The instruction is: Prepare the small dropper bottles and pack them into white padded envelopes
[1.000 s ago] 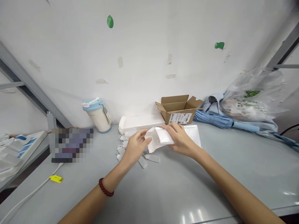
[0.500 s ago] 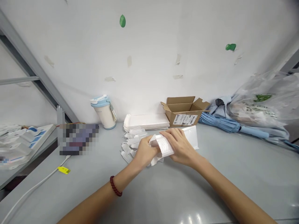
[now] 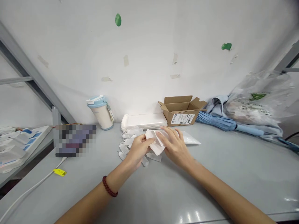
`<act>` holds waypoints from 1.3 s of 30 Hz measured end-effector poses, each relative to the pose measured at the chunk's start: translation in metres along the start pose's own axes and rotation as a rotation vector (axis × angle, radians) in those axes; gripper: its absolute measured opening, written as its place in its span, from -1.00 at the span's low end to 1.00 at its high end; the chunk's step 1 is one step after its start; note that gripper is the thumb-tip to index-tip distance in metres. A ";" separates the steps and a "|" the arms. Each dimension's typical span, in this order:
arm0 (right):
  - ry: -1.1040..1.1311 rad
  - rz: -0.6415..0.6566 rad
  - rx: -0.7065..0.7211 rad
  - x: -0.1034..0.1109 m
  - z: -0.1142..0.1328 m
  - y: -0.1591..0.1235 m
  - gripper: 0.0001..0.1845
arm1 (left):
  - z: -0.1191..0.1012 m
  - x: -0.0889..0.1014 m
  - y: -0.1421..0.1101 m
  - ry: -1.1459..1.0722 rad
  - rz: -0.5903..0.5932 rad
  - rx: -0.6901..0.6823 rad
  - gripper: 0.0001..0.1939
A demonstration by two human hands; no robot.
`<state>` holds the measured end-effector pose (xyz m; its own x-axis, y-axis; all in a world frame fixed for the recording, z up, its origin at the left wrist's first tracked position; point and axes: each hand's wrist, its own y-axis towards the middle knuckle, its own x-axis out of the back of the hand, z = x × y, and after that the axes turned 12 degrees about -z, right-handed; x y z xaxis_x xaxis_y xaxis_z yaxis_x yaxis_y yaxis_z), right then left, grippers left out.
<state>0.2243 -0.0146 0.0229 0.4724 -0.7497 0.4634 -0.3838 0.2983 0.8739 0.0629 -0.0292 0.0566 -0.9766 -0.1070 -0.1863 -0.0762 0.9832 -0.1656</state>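
Padded envelope point(image 3: 191, 138), over the counter point(image 3: 149, 194), seems light, soft and easily creased, best held by its edges. The left hand point(image 3: 137, 151) pinches its open flap point(image 3: 157, 150); the right hand point(image 3: 176, 148) clasps it beside the mouth. White throughout, it looks faintly glossy at its right end.

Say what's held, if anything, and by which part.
White padded mailer: left grip at the edge of its flap, right grip over the body near the opening.
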 end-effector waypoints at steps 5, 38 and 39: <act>0.073 -0.029 -0.081 -0.002 -0.007 0.001 -0.53 | -0.005 0.008 0.005 0.176 0.000 0.013 -0.81; 0.051 0.344 -0.178 -0.001 -0.046 0.003 -0.54 | 0.007 -0.033 0.052 0.961 0.103 -0.197 -0.74; 0.080 0.440 -0.204 -0.002 -0.048 0.001 -0.49 | 0.009 -0.034 0.057 0.968 0.118 -0.149 -0.77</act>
<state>0.2612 0.0160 0.0300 0.3624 -0.4813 0.7981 -0.4015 0.6922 0.5998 0.0932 0.0290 0.0443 -0.7173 0.0949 0.6903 0.0732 0.9955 -0.0607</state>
